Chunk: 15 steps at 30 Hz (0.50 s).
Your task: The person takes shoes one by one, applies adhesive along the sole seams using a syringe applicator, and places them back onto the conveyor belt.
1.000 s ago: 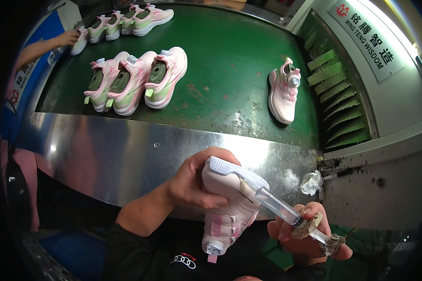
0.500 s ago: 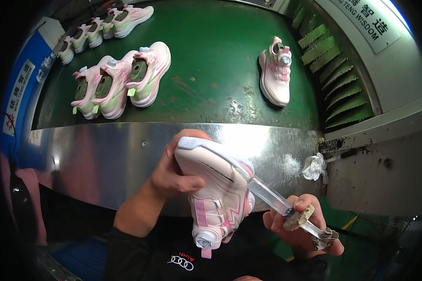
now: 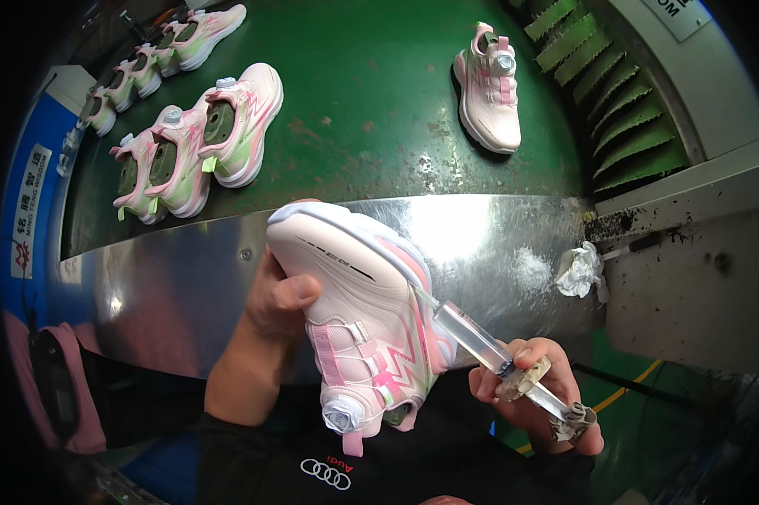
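Note:
My left hand [image 3: 280, 296] is closed round the toe end of a pale pink sneaker [image 3: 346, 282], its thumb on the upper. The shoe is tilted, toe up and away from me, with its white-and-lilac sole facing right. A white dial [image 3: 342, 415] and pink straps show near its collar, at the bottom. In my right hand [image 3: 537, 370] is a clear syringe [image 3: 474, 338] with a partly drawn plunger, its flange and end wrapped in dirty tape. The syringe's narrow tip meets the seam between upper and sole along the shoe's side.
A metal ledge [image 3: 177, 278] runs before a green belt [image 3: 354, 118]. On the belt stand a single sneaker [image 3: 490, 93] at right and several more [image 3: 236, 126] at left. Crumpled white paper [image 3: 580, 269] lies at the ledge's right end. Green flaps [image 3: 615, 93] hang beyond.
In the picture, the held sneaker has shifted up and left, and the syringe slightly left. The syringe's narrow tip now shows at the seam. The whole view has shifted a little.

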### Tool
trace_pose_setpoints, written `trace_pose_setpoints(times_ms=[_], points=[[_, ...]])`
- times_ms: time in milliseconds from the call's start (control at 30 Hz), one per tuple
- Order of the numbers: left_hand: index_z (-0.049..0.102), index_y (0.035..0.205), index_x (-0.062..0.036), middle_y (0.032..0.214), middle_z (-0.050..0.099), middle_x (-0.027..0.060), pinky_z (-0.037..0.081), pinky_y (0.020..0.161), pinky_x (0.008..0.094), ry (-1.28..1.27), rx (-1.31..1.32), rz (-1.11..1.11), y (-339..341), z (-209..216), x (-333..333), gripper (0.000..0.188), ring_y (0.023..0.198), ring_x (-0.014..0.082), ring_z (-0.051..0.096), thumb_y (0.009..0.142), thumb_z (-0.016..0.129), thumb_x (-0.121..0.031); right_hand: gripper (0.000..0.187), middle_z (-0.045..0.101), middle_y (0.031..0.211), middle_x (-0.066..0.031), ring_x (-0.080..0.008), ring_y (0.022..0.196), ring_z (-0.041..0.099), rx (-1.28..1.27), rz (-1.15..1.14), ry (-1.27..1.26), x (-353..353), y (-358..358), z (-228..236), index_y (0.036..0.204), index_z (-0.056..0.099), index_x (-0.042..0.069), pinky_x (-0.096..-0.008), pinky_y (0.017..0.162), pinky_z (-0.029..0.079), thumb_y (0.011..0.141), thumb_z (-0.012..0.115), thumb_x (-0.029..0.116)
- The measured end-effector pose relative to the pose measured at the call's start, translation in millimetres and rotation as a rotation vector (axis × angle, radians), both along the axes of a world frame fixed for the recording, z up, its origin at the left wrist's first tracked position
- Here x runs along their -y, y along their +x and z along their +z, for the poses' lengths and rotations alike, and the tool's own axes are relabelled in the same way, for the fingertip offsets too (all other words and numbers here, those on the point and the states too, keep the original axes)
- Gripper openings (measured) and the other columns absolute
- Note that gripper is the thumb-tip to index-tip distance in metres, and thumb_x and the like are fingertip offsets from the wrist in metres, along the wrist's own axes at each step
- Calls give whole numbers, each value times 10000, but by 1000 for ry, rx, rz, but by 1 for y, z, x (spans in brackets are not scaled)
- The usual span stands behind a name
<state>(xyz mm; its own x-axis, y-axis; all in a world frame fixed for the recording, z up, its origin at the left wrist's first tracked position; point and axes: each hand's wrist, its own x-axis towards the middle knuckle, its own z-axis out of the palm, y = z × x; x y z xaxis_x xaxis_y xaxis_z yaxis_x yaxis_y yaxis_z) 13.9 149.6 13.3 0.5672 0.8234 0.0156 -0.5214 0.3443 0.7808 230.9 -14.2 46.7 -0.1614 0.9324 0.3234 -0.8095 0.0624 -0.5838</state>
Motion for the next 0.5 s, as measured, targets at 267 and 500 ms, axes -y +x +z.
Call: trace_pose_setpoints(times_ms=[267,500], points=[[447,1219,9,1113,570,215,520,850,444,-80,47,-81,-4,-9,-5,674,983,330,610,685,703,-313,1115,453,1109,-165,-218,1032,474,131,-44,-26,12,3,-14,1308,306,-99,-307,891,377,601,754,638],[443,1247,26,1127,583,197,531,845,416,-222,149,-25,-10,-15,-4,597,992,298,619,748,654,-226,1116,454,1113,-161,-216,1019,476,199,-41,-31,20,4,-20,1311,305,-95,-300,875,363,598,759,633]])
